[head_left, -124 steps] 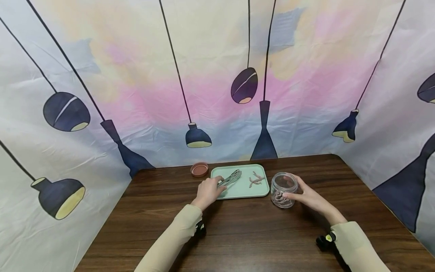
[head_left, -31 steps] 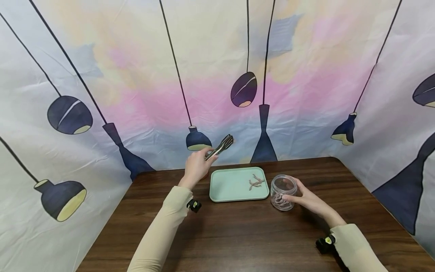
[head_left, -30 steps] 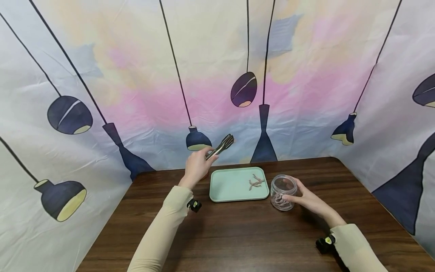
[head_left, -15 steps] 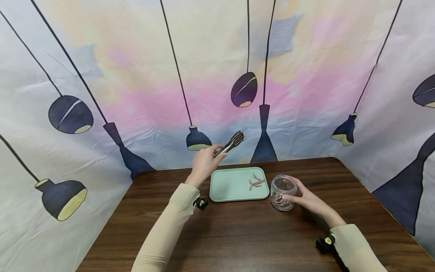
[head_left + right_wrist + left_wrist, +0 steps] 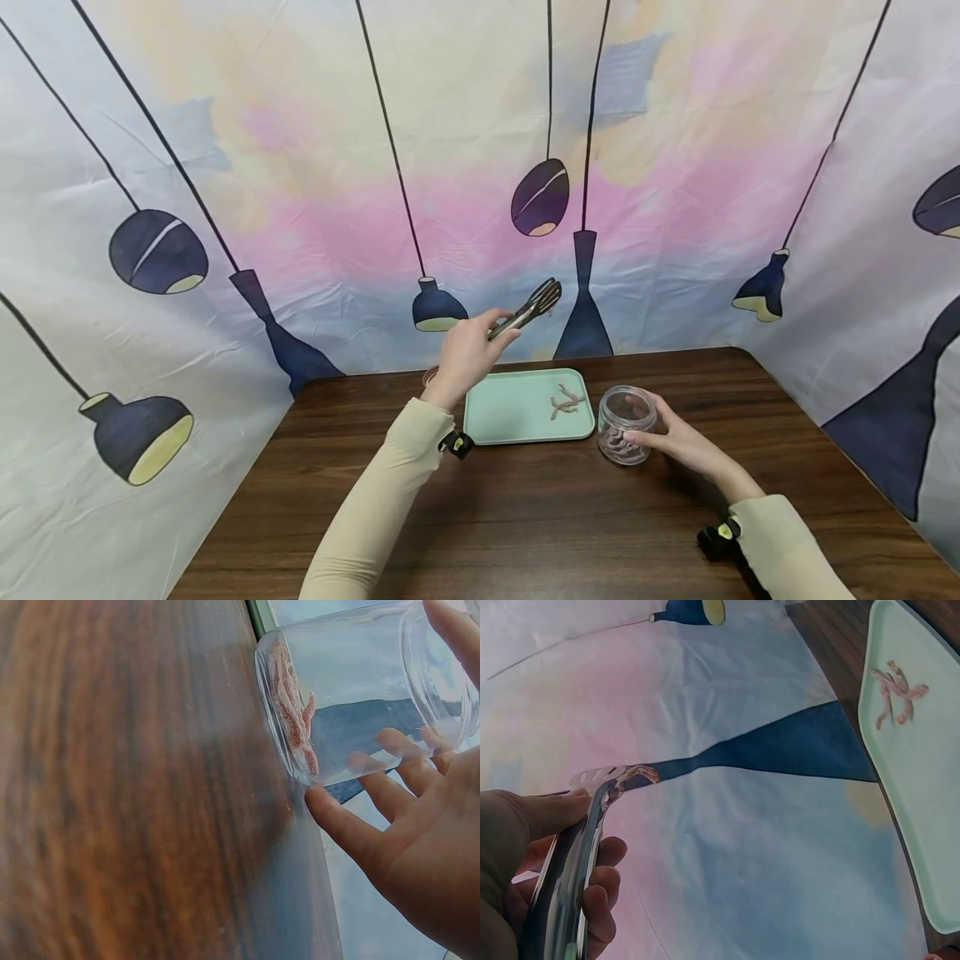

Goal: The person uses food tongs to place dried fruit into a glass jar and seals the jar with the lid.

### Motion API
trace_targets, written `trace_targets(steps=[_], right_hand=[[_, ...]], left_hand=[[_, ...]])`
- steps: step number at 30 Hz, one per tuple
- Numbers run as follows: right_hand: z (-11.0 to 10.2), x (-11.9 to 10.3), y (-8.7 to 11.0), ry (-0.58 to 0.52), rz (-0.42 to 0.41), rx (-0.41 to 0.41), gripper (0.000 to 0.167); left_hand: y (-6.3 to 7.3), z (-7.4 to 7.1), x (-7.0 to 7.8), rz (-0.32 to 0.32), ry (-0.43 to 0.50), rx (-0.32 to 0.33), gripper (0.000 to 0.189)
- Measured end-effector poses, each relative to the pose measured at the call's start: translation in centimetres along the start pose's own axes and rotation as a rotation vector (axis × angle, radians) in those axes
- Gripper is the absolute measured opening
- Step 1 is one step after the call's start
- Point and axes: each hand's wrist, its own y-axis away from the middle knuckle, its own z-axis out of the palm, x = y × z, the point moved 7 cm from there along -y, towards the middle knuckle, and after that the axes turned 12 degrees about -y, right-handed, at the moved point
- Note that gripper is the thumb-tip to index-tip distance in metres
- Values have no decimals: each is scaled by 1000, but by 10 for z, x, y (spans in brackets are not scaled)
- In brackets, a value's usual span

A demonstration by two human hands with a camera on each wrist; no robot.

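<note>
Fingers of the left hand (image 5: 468,354) were curled round metal tongs (image 5: 523,317), thumb on one side, and held them up in the air; a pinkish strip (image 5: 643,775) showed at the slotted tips. Below those fingers and to their right lay a pale green tray (image 5: 501,417), with several loose strips (image 5: 566,402) on its right part. Right hand (image 5: 670,427) fingers bent round a clear jar (image 5: 617,402), thumb on the near side; packed strips (image 5: 291,709) lay at the bottom within their grasp. Beneath, the jar stood upright on a wooden table (image 5: 540,517), just beside the tray.
</note>
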Motion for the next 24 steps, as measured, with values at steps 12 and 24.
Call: trace_targets(steps=[12,24], right_hand=[[1,0,0,-10,14,-1,81],[0,1,-1,-1,-2,-3,82]], left_hand=[[-4,-11,32,66,47,17,38],[-6,-20,61,123,52,30,37]])
